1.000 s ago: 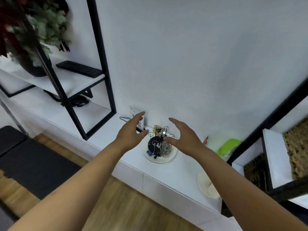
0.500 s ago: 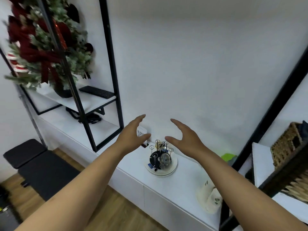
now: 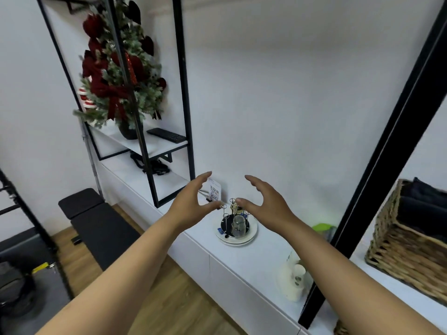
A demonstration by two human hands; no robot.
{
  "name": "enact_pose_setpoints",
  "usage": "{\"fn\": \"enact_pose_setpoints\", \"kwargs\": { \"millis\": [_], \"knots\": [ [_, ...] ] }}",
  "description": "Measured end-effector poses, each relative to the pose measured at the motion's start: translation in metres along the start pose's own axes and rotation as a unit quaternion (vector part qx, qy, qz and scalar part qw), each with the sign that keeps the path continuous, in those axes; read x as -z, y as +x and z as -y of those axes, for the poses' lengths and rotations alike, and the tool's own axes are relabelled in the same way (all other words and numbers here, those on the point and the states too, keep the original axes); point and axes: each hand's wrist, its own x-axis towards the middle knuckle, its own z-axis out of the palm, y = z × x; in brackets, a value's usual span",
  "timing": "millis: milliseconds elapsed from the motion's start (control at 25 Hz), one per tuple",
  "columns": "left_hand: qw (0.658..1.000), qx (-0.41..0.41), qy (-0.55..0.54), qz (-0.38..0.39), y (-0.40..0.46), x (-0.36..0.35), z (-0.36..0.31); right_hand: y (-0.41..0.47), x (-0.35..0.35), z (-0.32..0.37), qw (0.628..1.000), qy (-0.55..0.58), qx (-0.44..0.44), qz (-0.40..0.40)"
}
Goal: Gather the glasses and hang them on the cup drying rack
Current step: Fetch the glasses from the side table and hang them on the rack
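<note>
As view lifts: rack [image 3: 234, 222] sits lower in shot now
Hands: left hand [image 3: 193, 201], right hand [image 3: 263, 201] still spread, empty
Glass [image 3: 238, 226]: one hung; gathering pending

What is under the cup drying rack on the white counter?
The cup drying rack stands on a round white plate, whose rim shows all around it. A glass sits on the rack. The plate's middle is covered by the rack's dark base.
</note>
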Motion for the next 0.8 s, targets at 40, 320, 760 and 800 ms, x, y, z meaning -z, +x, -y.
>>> {"fn": "enact_pose_setpoints", "kwargs": {
  "millis": [40, 320, 760, 800],
  "knots": [
    [1.0, 0.0, 0.005, -0.008, -0.009, 0.006, -0.007, -0.007, 0.003, 0.005, 1.0, 0.006, 0.003, -0.003],
    [0.999, -0.007, 0.048, -0.019, -0.065, 0.063, -0.035, -0.057, 0.006, 0.058, 0.999, 0.02, 0.026, -0.011],
    [0.998, -0.028, 0.041, -0.034, -0.178, 0.121, -0.042, -0.158, -0.034, 0.14, 0.999, 0.028, 0.031, -0.015],
    [0.998, -0.026, 0.039, -0.035, -0.19, 0.123, -0.043, -0.171, -0.038, 0.144, 0.999, 0.025, 0.031, -0.011]
  ]
}}
